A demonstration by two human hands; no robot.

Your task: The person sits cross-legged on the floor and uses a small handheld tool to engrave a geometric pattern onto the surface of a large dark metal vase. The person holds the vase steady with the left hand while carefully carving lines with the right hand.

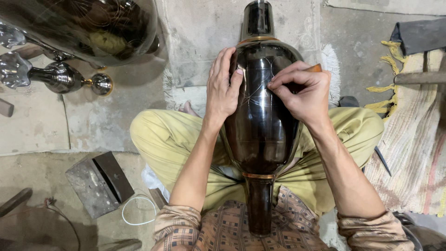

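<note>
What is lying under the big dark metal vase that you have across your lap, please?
Under the dark vase are crossed legs in yellow-green trousers and, beneath its neck end, a pale mat. The left hand and right hand rest on top. The vase covers whatever lies directly beneath its body.

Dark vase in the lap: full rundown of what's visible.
The dark vase is a glossy, near-black metal-looking vessel with a bulbous body, narrow neck and foot, and brass-coloured bands at both joints. Fine scratched lines cross its surface. It lies lengthwise across the person's lap, one narrow end toward the rug. The left hand lies flat on its side; the right hand presses a wooden-handled tool to it.
</note>
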